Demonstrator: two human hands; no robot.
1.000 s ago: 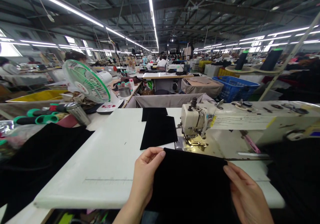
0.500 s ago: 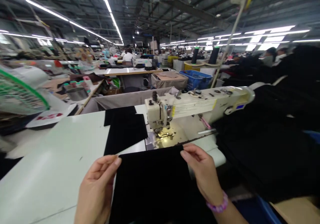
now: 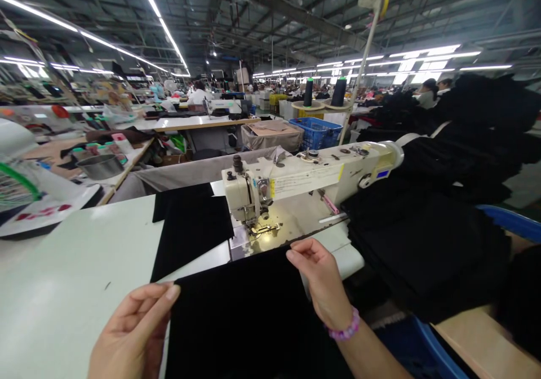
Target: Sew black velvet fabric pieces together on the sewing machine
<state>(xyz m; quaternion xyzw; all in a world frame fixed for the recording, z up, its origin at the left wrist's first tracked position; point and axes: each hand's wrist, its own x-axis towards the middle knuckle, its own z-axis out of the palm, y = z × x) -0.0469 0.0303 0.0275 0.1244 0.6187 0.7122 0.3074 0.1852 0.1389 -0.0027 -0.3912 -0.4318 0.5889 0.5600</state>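
Note:
A black fabric panel point(image 3: 240, 311) is stretched between my two hands in front of the sewing machine point(image 3: 296, 179). My left hand point(image 3: 135, 325) pinches its upper left corner over the pale table. At the upper right corner, my right hand point(image 3: 319, 277), with a beaded bracelet point(image 3: 346, 325) at the wrist, pinches the cloth near the metal sewing bed. The panel's lower part runs out of the picture. Left of the needle area, more black fabric pieces point(image 3: 192, 229) lie on the table. The presser foot point(image 3: 265, 229) is lit and shows no fabric beneath it.
A tall heap of black fabric point(image 3: 426, 243) stands on the right, beside a blue bin point(image 3: 426, 339). Part of a fan point(image 3: 19, 181) is at the left. Behind the machine are a blue crate point(image 3: 316, 133) and thread cones point(image 3: 308, 93).
The view has turned right, so the machine and table appear further left. Both hands keep their pinch on the panel, whose left corner now sits lower relative to the right one.

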